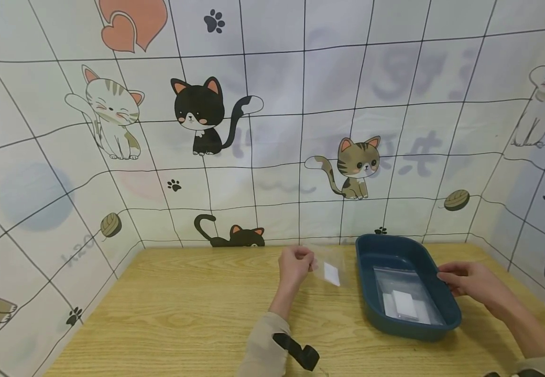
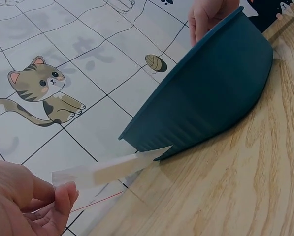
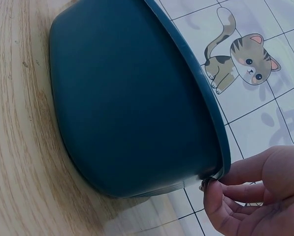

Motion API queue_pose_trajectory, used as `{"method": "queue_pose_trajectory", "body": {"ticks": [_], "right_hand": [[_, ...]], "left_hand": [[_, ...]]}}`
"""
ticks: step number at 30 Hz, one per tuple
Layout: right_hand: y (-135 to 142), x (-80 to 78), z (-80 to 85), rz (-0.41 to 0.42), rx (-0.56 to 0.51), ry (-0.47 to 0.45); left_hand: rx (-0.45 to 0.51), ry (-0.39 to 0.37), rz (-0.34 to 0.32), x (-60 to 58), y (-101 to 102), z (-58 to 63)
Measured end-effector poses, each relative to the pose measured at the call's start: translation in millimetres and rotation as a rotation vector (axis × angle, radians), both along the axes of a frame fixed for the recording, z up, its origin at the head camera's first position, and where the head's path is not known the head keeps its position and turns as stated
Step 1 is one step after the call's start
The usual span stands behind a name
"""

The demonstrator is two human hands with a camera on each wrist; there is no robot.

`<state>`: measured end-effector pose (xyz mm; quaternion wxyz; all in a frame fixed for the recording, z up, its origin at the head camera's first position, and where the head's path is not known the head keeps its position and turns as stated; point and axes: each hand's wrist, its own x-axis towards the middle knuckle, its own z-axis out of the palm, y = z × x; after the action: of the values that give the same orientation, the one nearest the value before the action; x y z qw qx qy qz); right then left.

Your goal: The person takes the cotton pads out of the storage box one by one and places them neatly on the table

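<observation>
A clear plastic bag (image 1: pixel 331 273) with a white rectangular piece inside hangs from my left hand (image 1: pixel 296 266), which pinches one edge between thumb and fingers. In the left wrist view the bag (image 2: pixel 110 169) is seen nearly edge-on, its far end close to the bin's side. My right hand (image 1: pixel 475 285) grips the right rim of the dark blue plastic bin (image 1: pixel 371 293); in the right wrist view, thumb and fingers (image 3: pixel 215 196) pinch that rim. Inside the bin lie clear bags (image 1: pixel 402 280) with white pieces (image 1: pixel 404 305) in them.
The bin stands on the right part of a wood-grain table (image 1: pixel 197 303). Behind and on both sides hangs a white gridded sheet (image 1: pixel 277 131) printed with cats, paws and yarn balls. A black strap (image 1: pixel 296 351) circles the left sleeve.
</observation>
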<state>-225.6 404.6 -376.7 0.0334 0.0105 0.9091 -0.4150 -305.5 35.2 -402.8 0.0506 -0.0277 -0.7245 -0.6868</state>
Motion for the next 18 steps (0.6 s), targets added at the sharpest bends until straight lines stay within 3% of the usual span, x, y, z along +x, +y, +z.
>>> {"method": "queue_pose_trajectory", "body": {"ticks": [10, 18], "right_hand": [[-0.7, -0.4, -0.1, -0.006, 0.006, 0.003], [-0.6, -0.1, -0.9, -0.004, -0.007, 0.008]], "left_hand": [[-0.076, 0.012, 0.002, -0.7, -0.4, -5.7], [-0.106, -0.022, 0.015, -0.1, -1.1, -6.4]]}}
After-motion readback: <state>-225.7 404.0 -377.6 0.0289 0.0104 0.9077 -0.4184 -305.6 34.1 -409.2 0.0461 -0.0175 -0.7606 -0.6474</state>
